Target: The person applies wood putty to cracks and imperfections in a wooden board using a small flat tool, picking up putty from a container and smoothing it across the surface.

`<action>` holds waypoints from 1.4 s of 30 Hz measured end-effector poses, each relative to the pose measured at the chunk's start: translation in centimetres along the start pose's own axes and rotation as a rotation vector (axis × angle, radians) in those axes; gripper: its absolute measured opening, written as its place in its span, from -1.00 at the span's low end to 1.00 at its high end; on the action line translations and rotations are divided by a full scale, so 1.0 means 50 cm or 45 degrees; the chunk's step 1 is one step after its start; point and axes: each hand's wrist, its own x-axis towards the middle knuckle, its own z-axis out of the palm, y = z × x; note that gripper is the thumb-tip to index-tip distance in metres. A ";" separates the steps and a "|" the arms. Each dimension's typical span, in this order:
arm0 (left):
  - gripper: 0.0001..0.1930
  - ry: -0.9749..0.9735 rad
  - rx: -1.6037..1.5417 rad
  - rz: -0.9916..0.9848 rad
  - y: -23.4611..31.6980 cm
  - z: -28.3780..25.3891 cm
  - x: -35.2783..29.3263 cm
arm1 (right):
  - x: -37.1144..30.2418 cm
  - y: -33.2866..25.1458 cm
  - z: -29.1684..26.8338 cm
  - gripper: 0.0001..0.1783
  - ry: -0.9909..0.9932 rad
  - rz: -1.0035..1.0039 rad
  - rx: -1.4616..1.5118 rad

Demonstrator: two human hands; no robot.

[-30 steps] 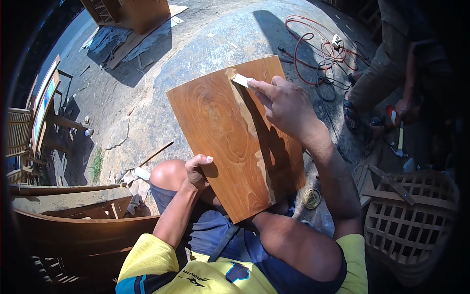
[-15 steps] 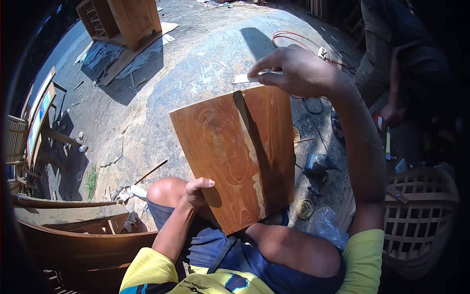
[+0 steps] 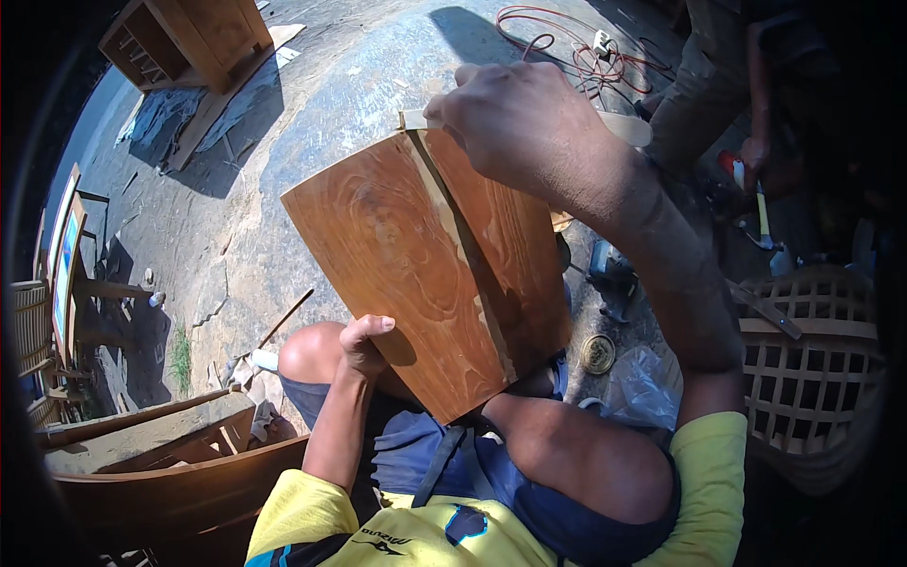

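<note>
A brown wooden panel (image 3: 378,246) rests tilted across my lap. Down its face runs a seam smeared with beige filler (image 3: 439,194), next to a shadow. My left hand (image 3: 364,345) grips the panel's lower left edge, thumb on the face and the other fingers hidden beneath. Over the far edge my right hand (image 3: 520,118) is closed on a pale flat scraper (image 3: 413,120). The scraper's tip, with some filler on it, is at the top end of the seam. My palm and fingers hide most of the tool.
Right of the panel lie a dark blue power tool (image 3: 612,279), a round tin (image 3: 597,353) and a clear plastic bag (image 3: 642,387). A woven chair part (image 3: 812,359) stands farther right. Another person's hand (image 3: 756,151) is near a hammer (image 3: 763,217). Red cable (image 3: 595,71) and a cabinet (image 3: 189,42) lie beyond.
My right hand has moved left with the scraper, bringing its tip to the seam's far end. The panel appears farther left in view; my left hand keeps its grip.
</note>
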 end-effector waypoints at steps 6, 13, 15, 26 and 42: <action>-0.06 0.082 -0.145 0.077 0.006 0.016 -0.002 | -0.115 0.001 0.021 -0.76 0.165 0.314 0.198; -0.09 0.123 -0.170 0.212 0.002 -0.019 0.015 | -0.203 -0.128 0.120 -0.64 0.078 0.490 0.717; -0.10 0.120 -0.169 0.206 0.003 -0.016 0.008 | -0.178 -0.145 0.126 -0.65 0.086 0.462 0.702; -0.12 0.227 -0.334 0.348 0.011 -0.016 0.021 | -0.263 -0.128 0.130 -0.66 -0.066 0.554 0.852; -0.13 0.184 -0.314 0.418 0.015 -0.022 0.017 | -0.217 -0.196 0.164 -0.64 0.014 0.487 0.759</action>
